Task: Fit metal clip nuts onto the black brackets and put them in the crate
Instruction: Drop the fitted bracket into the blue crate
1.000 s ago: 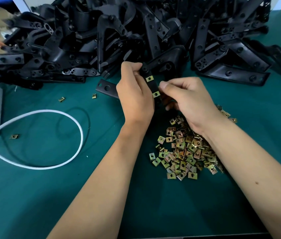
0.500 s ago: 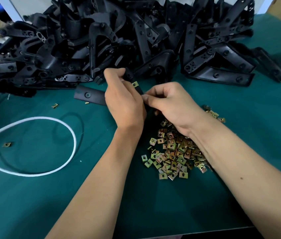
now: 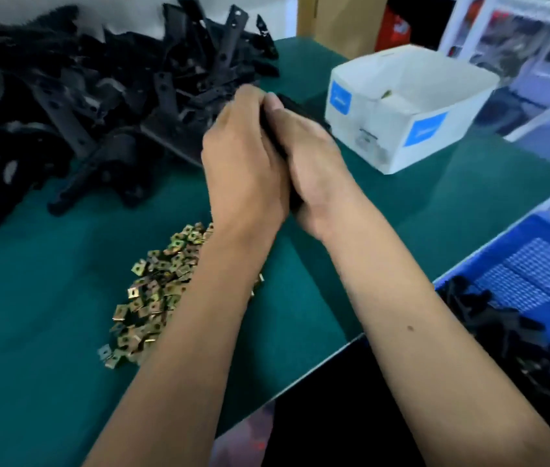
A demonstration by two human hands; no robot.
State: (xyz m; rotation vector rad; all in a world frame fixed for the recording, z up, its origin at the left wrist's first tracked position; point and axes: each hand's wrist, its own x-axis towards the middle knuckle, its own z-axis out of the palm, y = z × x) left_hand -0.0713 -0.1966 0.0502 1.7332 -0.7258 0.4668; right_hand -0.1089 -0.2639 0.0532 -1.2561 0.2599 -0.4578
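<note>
A: Where's the bracket (image 3: 295,107) rn?

B: Between both hands, held up above the middle of the table (image 3: 48,298), green top. Only a dark sliver shows, poking out past the fingertips twd the far right, plus a bit of black low down betw the palms.

A: Grip?

B: Left hand (image 3: 240,170) curled round it from the left, right hand (image 3: 314,173) curled round from the right, hands pressed together, knuckles up. Both holding the same piece. Can't see any clip nut on it, hands cover that part.

A: Loose clip nuts (image 3: 152,294)?

B: Brassy heap on the table, nearer the front edge, under and left of the left forearm. Partly hidden by the arm.

A: Rest of the stock?

B: Big pile of black brackets (image 3: 75,106) along the far edge, left to centre, blurry. The hands are just in front of its right end.

A: Crate?

B: Blue crate (image 3: 536,274) off the table's right edge, lower than the top, mesh-patterned floor. Some black brackets in it (image 3: 516,332) at the near side, too blurred to count.

A: Anything else?

B: White cardboard box (image 3: 428,136) w/ blue labels, open top, near the far right corner, just beyond the hands. Small brassy bit inside, can't make out what.
</note>
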